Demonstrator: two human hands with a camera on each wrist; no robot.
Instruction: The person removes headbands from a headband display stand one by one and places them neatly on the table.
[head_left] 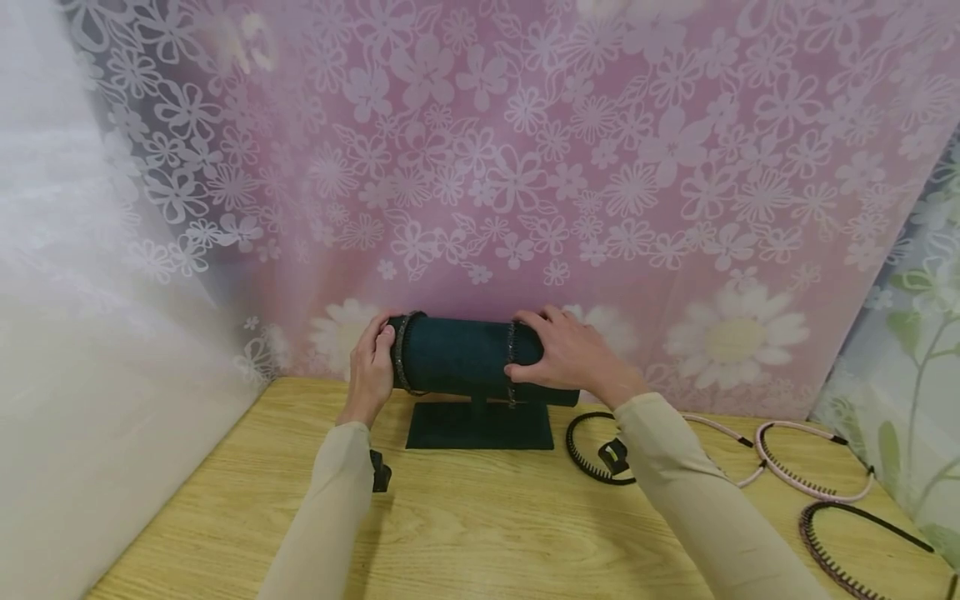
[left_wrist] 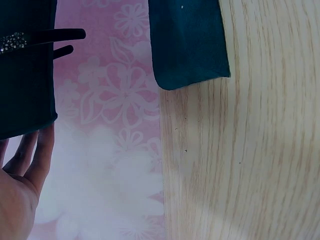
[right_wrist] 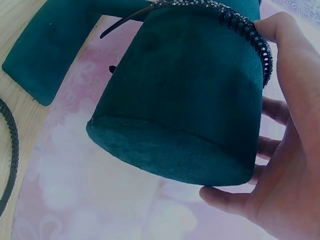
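Note:
A dark green velvet headband stand (head_left: 457,354) has a thick horizontal roll on a flat base. Around its left end sits a dark glittery headband (head_left: 401,354). My left hand (head_left: 369,367) grips that end of the roll, thumb in front and other fingers partly hidden behind. A second headband (right_wrist: 240,25), black with sparkling stones and small teeth, goes round the roll toward its right end. My right hand (head_left: 573,350) holds this headband, with the thumb tip touching its edge. In the right wrist view, the other fingers reach behind the roll.
On the wooden table (head_left: 465,517), right of the stand, lie a black toothed headband (head_left: 573,454), pink headbands (head_left: 780,475) and a dark toothed headband (head_left: 813,542). A pink flowered curtain (head_left: 480,183) hangs behind, with a pale sheet (head_left: 112,375) at the left.

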